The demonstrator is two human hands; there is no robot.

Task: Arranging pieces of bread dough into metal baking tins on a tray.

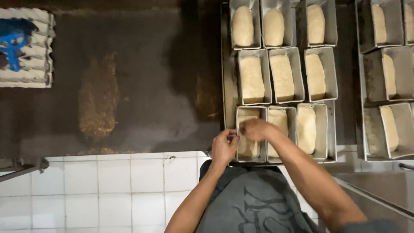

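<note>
My left hand [224, 146] grips the near left edge of a metal loaf pan [250, 113] at the front left of a tray [227, 86]. My right hand [255, 129] is over the same pan, fingers bent down onto the pale dough [249, 149] inside it. The tray holds several rectangular loaf pans in rows, each with a log of pale dough [282, 77].
A second tray [361, 108] of dough-filled pans stands to the right. A dark worktop [129, 86] with a floury patch spreads to the left, with a stack of egg trays [30, 51] at its far left. White tiles [108, 190] face the counter front below.
</note>
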